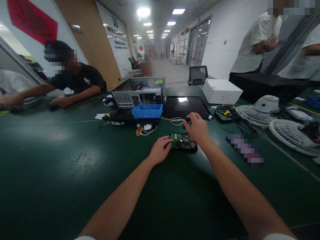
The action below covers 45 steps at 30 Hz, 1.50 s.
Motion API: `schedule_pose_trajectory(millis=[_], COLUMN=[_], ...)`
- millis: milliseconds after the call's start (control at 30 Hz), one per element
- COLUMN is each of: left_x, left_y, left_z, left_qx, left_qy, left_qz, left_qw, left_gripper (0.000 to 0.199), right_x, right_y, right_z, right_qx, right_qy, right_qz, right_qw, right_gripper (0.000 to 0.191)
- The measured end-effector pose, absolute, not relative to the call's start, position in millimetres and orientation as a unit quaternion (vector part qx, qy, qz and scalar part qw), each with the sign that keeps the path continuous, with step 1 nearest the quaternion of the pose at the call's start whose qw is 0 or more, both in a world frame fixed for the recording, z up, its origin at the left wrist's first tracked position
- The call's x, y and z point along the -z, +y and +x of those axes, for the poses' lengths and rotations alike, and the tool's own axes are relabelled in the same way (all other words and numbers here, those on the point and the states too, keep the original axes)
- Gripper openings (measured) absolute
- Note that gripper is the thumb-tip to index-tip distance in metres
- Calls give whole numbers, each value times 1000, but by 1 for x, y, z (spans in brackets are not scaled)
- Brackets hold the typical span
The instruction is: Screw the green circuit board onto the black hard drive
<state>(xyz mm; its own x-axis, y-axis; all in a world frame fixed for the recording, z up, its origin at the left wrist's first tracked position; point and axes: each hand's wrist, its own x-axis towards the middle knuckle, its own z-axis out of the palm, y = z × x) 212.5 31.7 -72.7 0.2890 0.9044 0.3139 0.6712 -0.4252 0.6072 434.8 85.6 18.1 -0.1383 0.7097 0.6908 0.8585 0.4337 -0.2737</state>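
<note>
A hard drive (184,142) lies on the green table (112,186) with its green circuit board facing up. My left hand (160,150) rests at its left end, fingers against the board's edge. Above the drive's right end, my right hand (196,126) has its fingers pinched round a small dark tool (186,122), partly hidden by the fingers. A white cable (173,120) lies just beyond the drive.
Behind are a blue bin (147,111), an open computer case (137,95), a black panel (185,106) and a white box (222,91). White fan parts (261,110) and a pixelated flat object (245,150) lie to the right. A person (75,76) sits at left; others stand at right.
</note>
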Motion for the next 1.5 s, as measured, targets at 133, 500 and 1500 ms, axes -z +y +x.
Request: schedule_pose_trajectory(millis=[133, 500, 1500], left_x=[74, 72, 70], left_y=[32, 31, 31], left_z=[213, 212, 213], left_qx=[-328, -322, -322], left_qy=[501, 506, 505], left_qz=[779, 778, 778], left_qw=[184, 184, 189], left_gripper=[30, 31, 30], right_x=[-20, -26, -22], right_y=[83, 84, 84], right_z=[435, 437, 436], right_qx=[111, 96, 89], right_qy=[-746, -752, -750], right_qz=[-537, -541, -532], right_qw=[377, 363, 382], right_gripper=[23, 16, 31])
